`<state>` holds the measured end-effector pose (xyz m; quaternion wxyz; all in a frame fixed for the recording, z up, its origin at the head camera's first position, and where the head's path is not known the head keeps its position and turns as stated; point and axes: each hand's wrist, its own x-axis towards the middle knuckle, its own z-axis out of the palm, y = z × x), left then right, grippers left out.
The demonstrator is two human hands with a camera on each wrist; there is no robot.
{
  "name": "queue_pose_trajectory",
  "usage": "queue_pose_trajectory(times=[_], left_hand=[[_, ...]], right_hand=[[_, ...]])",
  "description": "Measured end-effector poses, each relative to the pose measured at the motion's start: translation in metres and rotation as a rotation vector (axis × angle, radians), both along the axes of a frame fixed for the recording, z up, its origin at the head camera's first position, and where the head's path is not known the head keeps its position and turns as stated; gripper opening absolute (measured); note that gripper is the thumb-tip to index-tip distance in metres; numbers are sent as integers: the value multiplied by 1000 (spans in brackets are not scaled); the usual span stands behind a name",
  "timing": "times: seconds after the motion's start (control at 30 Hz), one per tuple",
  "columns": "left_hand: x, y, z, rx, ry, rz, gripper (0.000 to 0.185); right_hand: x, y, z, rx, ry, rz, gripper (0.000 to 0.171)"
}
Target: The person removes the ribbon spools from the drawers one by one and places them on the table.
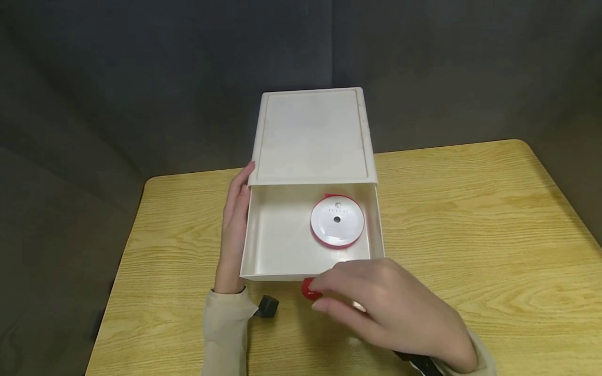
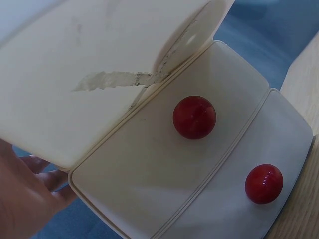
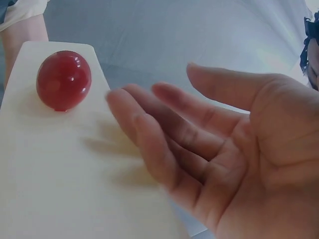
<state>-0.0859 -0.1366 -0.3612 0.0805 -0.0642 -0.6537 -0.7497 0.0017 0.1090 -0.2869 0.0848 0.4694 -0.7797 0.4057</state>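
A white drawer box (image 1: pixel 312 136) stands on the table with its drawer (image 1: pixel 277 235) pulled out towards me. Inside the drawer, at the right, lies a spool of red ribbon (image 1: pixel 337 222) with a white printed face. My left hand (image 1: pixel 235 224) rests along the left side of the box, its fingers extended. In front of the drawer is my right hand (image 1: pixel 381 297), close to a red round knob (image 1: pixel 310 289). The right wrist view shows the knob (image 3: pixel 64 79) apart from the loosely bent fingers (image 3: pixel 154 149), which hold nothing.
Two white front panels (image 2: pixel 144 164) with red knobs (image 2: pixel 194 117) show in the left wrist view. A dark curtain (image 1: pixel 188 78) hangs behind the wooden table (image 1: pixel 470 219). A black wrist-worn device (image 1: pixel 267 306) juts from the left sleeve.
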Motion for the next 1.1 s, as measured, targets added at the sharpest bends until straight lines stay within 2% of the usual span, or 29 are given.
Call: queue_pose_trajectory(times=[0.17,0.3,0.4,0.57,0.77,0.93,1.1], left_hand=[[-1,0,-1,0,1,-1,47],[-2,0,-2,3,6,-1,47],[-2,0,-3,2,9,1,48],[-1,0,-2,0,1,1,47],[-2,1,-1,4,9,-1,47],[-2,0,-2,2,11,6,47],[-2,0,-2,-7,6,5,47]], right_hand=[[-12,0,-3,-144,61,-35,27],[-23,-1,-8,-211,132,-113,31],[-30,-1,-11,-194,150,-182,33],[-39,2,-16,-133,153,-250,13],[-47,6,-19,-74,101,-262,33],[-50,9,-21,-28,26,-224,37],[-51,10,-21,18,-11,-219,41]])
